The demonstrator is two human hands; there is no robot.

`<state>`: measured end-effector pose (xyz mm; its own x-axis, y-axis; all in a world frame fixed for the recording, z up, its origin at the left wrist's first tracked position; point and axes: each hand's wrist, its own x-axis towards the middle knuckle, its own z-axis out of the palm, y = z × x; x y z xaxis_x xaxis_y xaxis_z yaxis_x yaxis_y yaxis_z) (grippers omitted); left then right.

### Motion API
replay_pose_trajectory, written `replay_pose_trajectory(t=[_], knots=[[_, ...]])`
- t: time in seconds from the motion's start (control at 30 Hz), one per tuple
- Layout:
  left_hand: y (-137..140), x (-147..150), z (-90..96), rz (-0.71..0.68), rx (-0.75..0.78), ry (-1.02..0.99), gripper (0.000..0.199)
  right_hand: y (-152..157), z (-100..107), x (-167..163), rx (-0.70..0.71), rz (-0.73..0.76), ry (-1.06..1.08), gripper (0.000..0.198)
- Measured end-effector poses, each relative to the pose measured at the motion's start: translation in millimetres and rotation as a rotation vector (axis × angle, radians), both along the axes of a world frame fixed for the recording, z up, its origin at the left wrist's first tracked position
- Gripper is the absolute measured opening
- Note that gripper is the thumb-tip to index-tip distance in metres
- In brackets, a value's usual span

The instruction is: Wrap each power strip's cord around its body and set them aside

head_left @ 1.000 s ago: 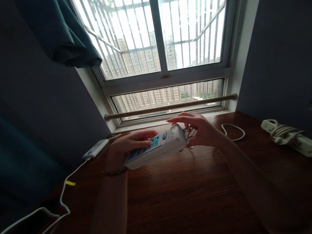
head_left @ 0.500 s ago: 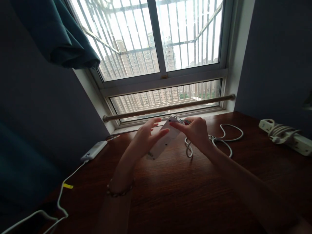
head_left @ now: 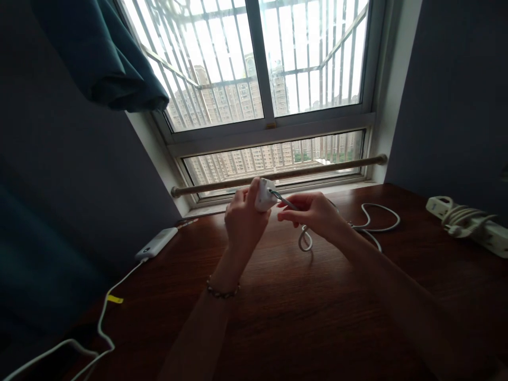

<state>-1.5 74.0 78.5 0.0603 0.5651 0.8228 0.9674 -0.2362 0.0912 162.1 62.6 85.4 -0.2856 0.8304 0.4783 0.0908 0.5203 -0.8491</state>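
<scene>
- Left hand [head_left: 248, 219] clamps around the power strip [head_left: 265, 196], raised above the table [head_left: 301, 301] toward its far edge; right hand [head_left: 311, 210], just apart, pinches the cord [head_left: 289, 203].
- Strip's cord end faces the right hand, likely for easy reach.
- White box [head_left: 156, 244] lies by the left edge, wrapped extension lead [head_left: 474, 225] toward the right, seemingly leaving working room between.

A slim bracelet [head_left: 223, 293] rings the wrist of the person's left hand [head_left: 246, 225] — dark with paler flecks (beads or braid, unclear).
</scene>
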Motion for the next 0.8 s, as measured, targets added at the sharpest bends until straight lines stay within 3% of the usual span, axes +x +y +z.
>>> replay_pose_trajectory(t=[0.17, 0.27, 0.33, 0.5, 0.63, 0.7, 0.8], knots=[[0, -33, 21.0, -0.11, -0.041, -0.175, 0.062, 10, 7, 26, 0.106, 0.158, -0.234, 0.015], [-3, -46, 28.0, -0.262, -0.212, -0.189, 0.061, 21, 5, 40, 0.114, 0.338, -0.419, 0.022], [-2, -53, 29.5, -0.389, -0.336, -0.202, 0.056, 28, 1, 43, 0.147, 0.357, -0.398, 0.029], [5, -64, 24.7, -0.674, -0.643, -0.373, 0.036, 41, -16, 24, 0.189, -0.152, 0.091, 0.035], [2, -64, 22.7, -0.91, -0.94, -0.453, 0.041, 54, -27, 18, 0.229, -0.464, 0.221, 0.042], [-6, -61, 23.0, -0.932, -1.003, -0.517, 0.044, 62, -31, 25, 0.267, -0.548, 0.221, 0.042], [-22, -54, 24.2, -0.858, -0.961, -0.865, 0.036, 72, -40, 38, 0.323, -0.575, 0.128, 0.04]])
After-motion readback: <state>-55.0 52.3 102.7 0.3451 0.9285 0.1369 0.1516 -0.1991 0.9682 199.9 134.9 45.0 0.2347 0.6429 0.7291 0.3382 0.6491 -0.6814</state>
